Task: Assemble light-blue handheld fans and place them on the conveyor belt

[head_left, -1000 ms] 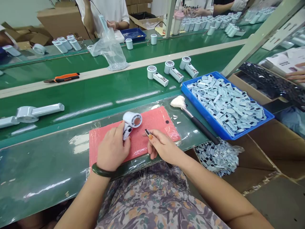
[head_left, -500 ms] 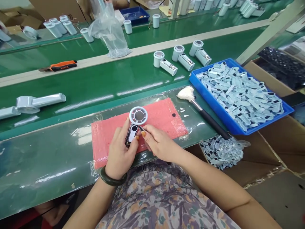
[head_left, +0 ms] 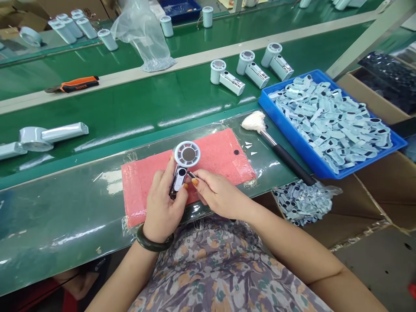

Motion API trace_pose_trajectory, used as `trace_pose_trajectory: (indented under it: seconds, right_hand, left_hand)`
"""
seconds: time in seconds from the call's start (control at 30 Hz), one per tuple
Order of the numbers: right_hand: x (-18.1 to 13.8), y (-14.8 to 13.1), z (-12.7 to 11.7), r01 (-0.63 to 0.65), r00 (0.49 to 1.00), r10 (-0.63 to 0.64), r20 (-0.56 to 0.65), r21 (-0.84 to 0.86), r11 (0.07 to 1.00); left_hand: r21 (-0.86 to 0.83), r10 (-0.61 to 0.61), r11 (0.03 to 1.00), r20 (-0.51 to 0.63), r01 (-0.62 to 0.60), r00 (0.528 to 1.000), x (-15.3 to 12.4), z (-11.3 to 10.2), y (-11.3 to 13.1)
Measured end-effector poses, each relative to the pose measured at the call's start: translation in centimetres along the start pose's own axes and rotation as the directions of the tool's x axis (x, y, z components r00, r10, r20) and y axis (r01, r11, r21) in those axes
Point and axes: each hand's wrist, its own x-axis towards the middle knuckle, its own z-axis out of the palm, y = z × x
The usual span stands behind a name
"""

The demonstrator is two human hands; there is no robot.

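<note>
My left hand (head_left: 164, 203) is closed around the handle of a pale blue handheld unit with a round slotted head (head_left: 187, 154). Its head faces up, and a light strip with a black dot (head_left: 180, 178) lies along the dark handle. Pinched in my right hand (head_left: 217, 193) is a thin metal-tipped tool (head_left: 191, 175), whose kind I cannot make out. The tip sits at the handle's right edge, just below the head; whether it touches is unclear. Beneath both hands lies a red pad (head_left: 143, 186).
Right of the pad lies a black-handled mallet (head_left: 286, 160) with a white-wrapped head. A blue tray (head_left: 302, 156) holds many pale strips. Similar units (head_left: 231, 82) stand on the green belt (head_left: 130, 104), with orange-handled pliers (head_left: 78, 84) at left. White scraps (head_left: 248, 146) lie beside the pad.
The camera view has shifted a little, so the background sits higher. Both hands keep their hold; the tool's tip stays by the handle's right edge.
</note>
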Motion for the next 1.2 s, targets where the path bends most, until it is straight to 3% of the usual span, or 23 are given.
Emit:
trace_pose_trajectory:
  seconds: [0.97,1.2]
  right_hand:
    - [0.1,0.1,0.0,-0.036,0.999,0.035,0.011,0.092,0.995]
    - [0.6,0.0,-0.1,-0.091,0.996,0.09,-0.018,-0.071,0.993]
  left_hand:
    - [0.122,0.038,0.992,-0.044,-0.032,0.998,-0.2,0.7,0.4]
    - [0.269,0.148,0.956,-0.083,-0.121,0.986,-0.7,1.8,0.3]
